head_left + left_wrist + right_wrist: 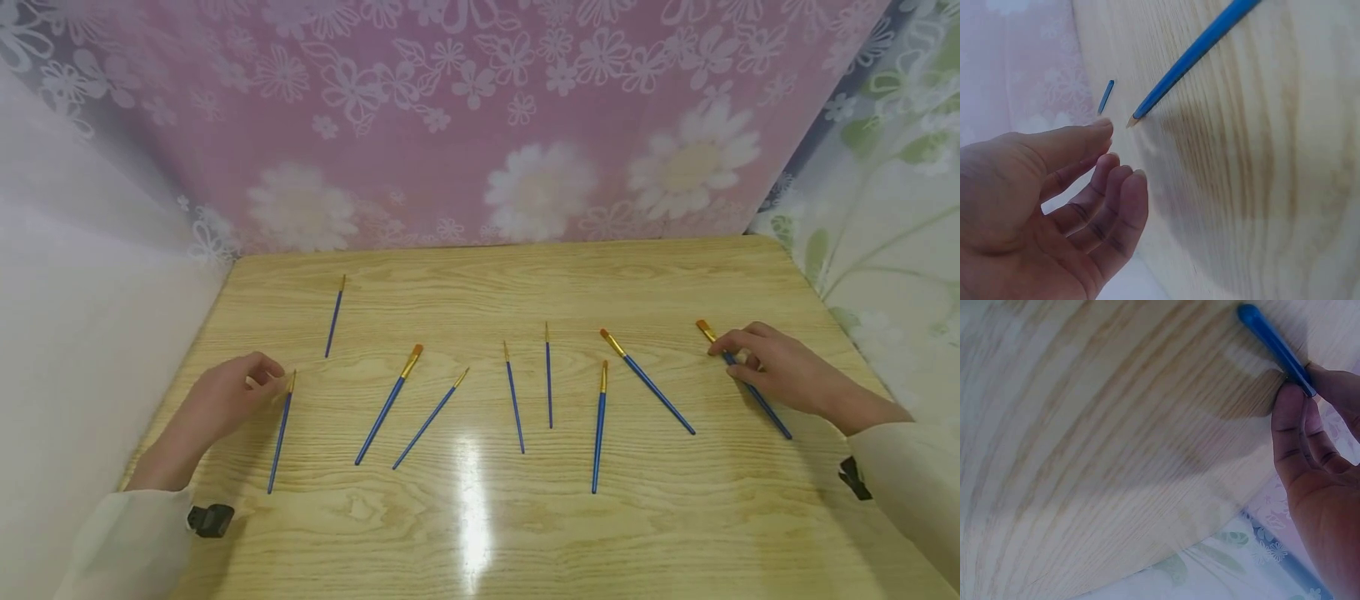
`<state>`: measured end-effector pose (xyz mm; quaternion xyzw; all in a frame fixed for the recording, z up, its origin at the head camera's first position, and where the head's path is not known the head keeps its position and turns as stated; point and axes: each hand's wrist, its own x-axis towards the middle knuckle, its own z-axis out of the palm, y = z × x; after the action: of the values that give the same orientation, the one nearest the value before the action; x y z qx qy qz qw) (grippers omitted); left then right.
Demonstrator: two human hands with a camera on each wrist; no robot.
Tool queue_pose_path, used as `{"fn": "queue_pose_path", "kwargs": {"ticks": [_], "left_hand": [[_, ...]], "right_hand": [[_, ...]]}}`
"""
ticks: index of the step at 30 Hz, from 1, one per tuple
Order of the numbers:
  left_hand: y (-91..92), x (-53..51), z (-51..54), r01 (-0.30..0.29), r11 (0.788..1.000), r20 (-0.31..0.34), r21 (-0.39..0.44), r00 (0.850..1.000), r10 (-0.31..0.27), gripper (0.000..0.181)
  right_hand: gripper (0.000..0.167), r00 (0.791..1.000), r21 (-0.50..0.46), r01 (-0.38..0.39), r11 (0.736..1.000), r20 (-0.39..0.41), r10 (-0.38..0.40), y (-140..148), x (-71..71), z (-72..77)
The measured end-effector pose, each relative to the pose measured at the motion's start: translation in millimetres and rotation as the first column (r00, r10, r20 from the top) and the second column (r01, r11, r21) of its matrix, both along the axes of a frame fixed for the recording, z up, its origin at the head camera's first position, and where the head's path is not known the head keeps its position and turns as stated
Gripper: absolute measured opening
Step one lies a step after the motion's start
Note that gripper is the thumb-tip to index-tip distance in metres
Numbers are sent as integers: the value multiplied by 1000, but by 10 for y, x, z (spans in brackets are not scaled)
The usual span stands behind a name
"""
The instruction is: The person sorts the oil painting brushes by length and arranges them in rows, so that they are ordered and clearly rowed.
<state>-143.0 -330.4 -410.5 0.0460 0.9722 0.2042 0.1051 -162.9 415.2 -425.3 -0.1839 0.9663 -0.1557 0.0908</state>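
Several blue-handled paintbrushes with gold ferrules lie spread over the wooden table point(450, 533). On the left, my left hand point(232, 396) is beside the tip of a thin paintbrush point(280, 442). In the left wrist view its loosely bent fingers point(1124, 219) hold nothing, and a small gap separates them from that brush's tip. At the right side, my right hand point(787, 367) pinches a flat paintbrush point(768, 408) between thumb and fingers near its ferrule. The right wrist view shows the blue handle point(1272, 344) coming out between the fingertips; the bristles are hidden there.
Another thin brush point(334, 321) lies farther back on the left. Between the hands are a flat brush point(386, 412), a thin brush point(427, 425), two upright-lying thin ones and a wide brush point(652, 387). A pink floral curtain point(450, 167) stands behind the table's far edge.
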Motion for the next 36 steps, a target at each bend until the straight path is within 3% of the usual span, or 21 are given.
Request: {"fn": "queue_pose_path", "kwargs": {"ticks": [14,24,32,36], "left_hand": [[-65,234,-35,9,1000,37,-2,999,-9,25],[18,329,-55,-10,1000,118,26,993,7,29],[49,314,-83,25,1000,52,-6,998,-24,20],[50,312,-76,39,999,59,-5,998,-39,15]], "right_hand": [[31,1000,0,-4,1000,-6,4,12,0,-12],[31,1000,-12,-2,1000,2,2,9,7,-13],[31,1000,-21,1,1000,8,-1,10,9,-15],[31,1000,-21,-2,1000,-1,2,7,11,-9]]}}
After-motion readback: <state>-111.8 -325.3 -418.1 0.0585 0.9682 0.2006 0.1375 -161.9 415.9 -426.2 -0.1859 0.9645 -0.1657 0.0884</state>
